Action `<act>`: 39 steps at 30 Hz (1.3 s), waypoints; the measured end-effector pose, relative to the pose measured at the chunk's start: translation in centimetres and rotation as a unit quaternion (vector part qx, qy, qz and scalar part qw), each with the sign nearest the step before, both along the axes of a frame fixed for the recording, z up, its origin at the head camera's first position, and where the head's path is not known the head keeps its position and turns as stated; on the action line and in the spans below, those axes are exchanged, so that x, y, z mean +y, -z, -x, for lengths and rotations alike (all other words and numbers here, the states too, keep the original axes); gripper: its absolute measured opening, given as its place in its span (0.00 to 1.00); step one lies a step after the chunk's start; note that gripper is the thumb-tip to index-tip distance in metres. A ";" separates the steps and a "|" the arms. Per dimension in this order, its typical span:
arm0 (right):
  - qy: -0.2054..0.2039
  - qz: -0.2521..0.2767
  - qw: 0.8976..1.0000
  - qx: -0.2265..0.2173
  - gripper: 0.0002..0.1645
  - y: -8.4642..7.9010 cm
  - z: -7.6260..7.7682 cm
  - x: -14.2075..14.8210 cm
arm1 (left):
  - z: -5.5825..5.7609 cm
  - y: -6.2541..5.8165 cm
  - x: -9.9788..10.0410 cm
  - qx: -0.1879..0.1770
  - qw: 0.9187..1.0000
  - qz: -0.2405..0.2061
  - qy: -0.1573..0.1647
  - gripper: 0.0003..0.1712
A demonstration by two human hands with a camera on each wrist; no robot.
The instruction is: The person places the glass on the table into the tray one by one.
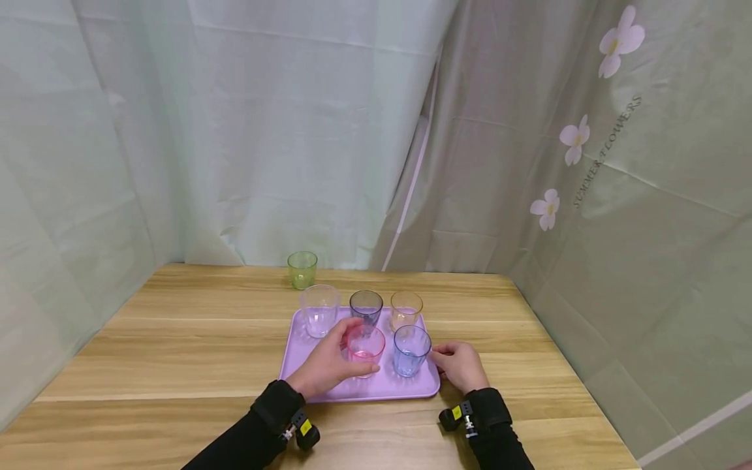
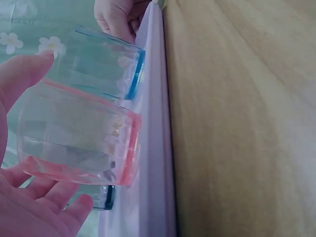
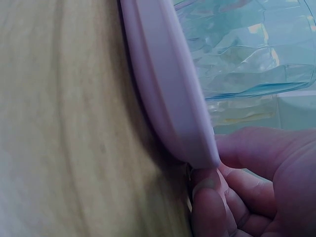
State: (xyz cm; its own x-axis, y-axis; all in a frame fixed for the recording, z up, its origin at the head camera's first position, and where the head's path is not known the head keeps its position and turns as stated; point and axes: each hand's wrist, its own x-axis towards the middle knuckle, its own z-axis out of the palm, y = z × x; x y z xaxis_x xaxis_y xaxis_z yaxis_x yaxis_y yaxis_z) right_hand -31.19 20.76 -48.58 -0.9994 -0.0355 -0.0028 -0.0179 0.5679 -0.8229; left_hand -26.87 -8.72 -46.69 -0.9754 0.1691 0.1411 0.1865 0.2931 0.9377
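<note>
My left hand (image 1: 326, 364) reaches around a pink glass (image 1: 365, 344) standing on a purple tray (image 1: 382, 393). In the left wrist view its thumb (image 2: 29, 71) stands off the glass's side, while the other fingers (image 2: 54, 195) lie along the opposite side. At the tray's right edge my right hand (image 1: 463, 367) pinches the rim, thumb over the top and fingers underneath, as the right wrist view shows. A blue glass (image 1: 411, 352) stands upright on the tray between the two hands.
Behind the pink and blue glasses, a clear glass (image 1: 320, 313), a dark grey glass (image 1: 367, 305) and an amber glass (image 1: 406, 310) stand along the tray's back. A green glass (image 1: 302, 271) is on the wooden table (image 1: 205, 339) near its far edge. Curtains (image 1: 294, 130) enclose the table.
</note>
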 end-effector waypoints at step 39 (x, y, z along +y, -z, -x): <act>-0.001 -0.005 1.000 0.007 0.12 0.0 0.0 0.1 | 0.2 -4.4 -2.8 0.043 0.999 0.014 -0.006 0.53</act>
State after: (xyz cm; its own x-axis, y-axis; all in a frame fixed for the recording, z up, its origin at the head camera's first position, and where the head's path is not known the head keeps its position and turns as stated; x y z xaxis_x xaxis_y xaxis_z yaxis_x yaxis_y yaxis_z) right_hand -31.20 20.83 -48.59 -0.9992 -0.0384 0.0115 -0.0315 0.5760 -0.8168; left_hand -27.05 -11.49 -42.29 -0.9618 0.1621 0.2205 0.2629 0.3227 0.9093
